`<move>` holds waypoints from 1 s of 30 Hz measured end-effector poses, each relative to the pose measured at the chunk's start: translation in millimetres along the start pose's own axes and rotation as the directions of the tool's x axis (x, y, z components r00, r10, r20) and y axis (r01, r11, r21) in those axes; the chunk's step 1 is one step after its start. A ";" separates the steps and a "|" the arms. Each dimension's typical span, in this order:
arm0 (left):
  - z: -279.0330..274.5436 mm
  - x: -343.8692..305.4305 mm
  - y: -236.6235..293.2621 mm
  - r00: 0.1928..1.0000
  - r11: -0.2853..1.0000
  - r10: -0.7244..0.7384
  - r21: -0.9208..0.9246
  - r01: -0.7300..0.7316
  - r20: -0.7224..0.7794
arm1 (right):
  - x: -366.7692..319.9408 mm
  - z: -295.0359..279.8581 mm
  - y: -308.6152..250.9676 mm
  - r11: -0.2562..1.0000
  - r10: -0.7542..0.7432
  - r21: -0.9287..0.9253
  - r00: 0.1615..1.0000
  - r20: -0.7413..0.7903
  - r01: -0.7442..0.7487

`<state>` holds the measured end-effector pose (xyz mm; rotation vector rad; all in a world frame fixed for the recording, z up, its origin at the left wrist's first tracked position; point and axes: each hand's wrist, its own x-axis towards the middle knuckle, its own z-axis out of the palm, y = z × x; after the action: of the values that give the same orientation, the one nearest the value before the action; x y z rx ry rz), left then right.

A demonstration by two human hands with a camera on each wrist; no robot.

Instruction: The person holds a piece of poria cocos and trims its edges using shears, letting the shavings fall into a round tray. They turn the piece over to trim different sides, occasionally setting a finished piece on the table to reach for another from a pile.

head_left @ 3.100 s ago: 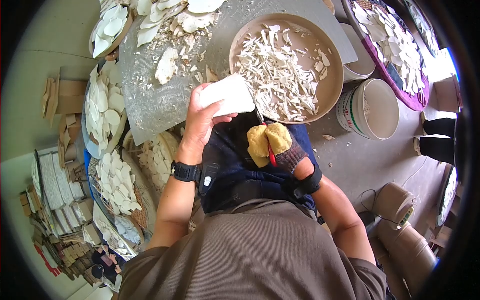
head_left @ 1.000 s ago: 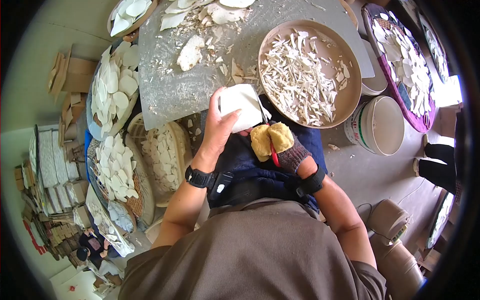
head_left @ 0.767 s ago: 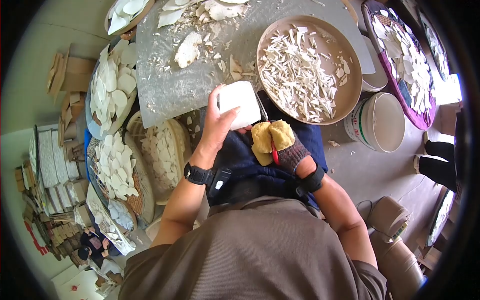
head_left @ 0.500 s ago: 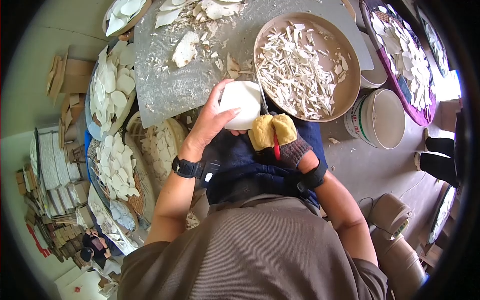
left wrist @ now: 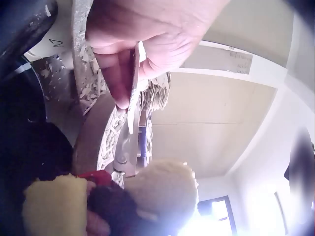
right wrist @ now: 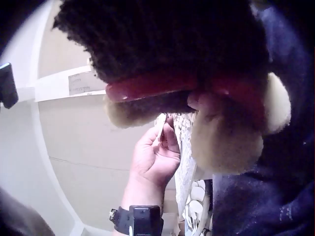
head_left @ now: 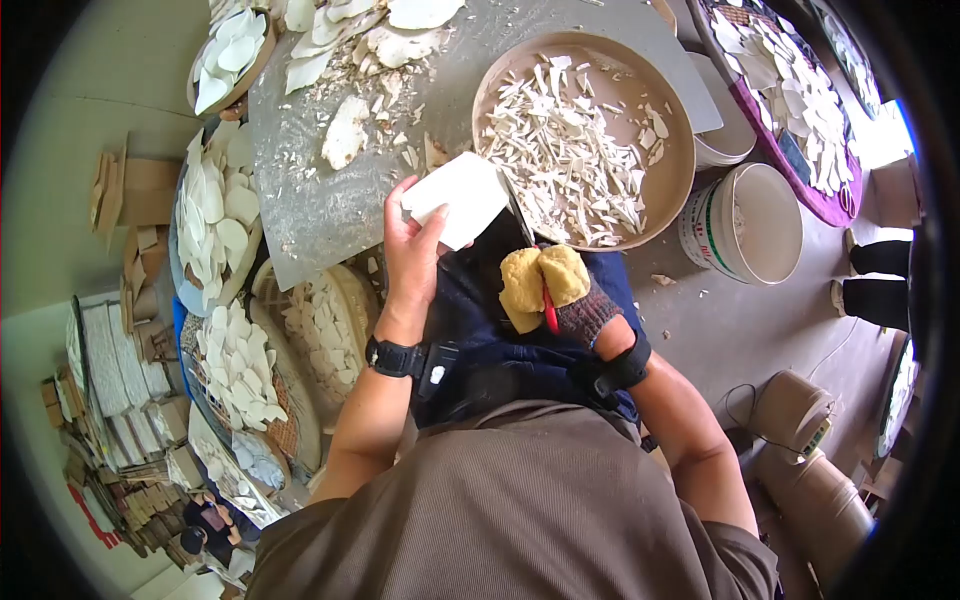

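Observation:
A flat white piece (head_left: pixel 460 200) with straight sides is pinched in my bare left hand (head_left: pixel 410 262), the thumb lying on its upper face. The left wrist view shows it edge-on as a thin sheet (left wrist: pixel 133 93). My right hand (head_left: pixel 585 312), in a dark knitted glove with yellow sponge padding (head_left: pixel 520 280), grips red-handled scissors (head_left: pixel 550 314). Their metal blades (left wrist: pixel 122 155) point up and away, close to the right side of the white piece. Glove and padding hide most of the right fingers in the head view.
A round tray (head_left: pixel 680 170) of white slivers sits on the grey table (head_left: pixel 320 215) ahead. Larger flakes and crumbs litter its left side. White buckets (head_left: pixel 770 225) stand at right, baskets of white pieces (head_left: pixel 240 365) at left. Another person's legs (head_left: pixel 880 275) show at far right.
The left hand has turned the white piece, so it now slants up to the right instead of sitting nearly square. The right hand keeps its grip on the scissors. The head view has shifted slightly.

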<state>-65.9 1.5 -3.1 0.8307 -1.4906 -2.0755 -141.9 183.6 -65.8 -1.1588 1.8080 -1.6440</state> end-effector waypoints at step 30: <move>-33.7 -8.5 18.1 0.988 0.992 -0.124 -0.001 0.125 0.089 | 15.2 26.1 7.3 0.999 -0.044 0.030 0.994 0.105 0.041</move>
<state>-36.1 -21.4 8.0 0.8597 -1.5121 -2.2336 -132.2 155.5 -74.9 -1.2552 1.7013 -1.5948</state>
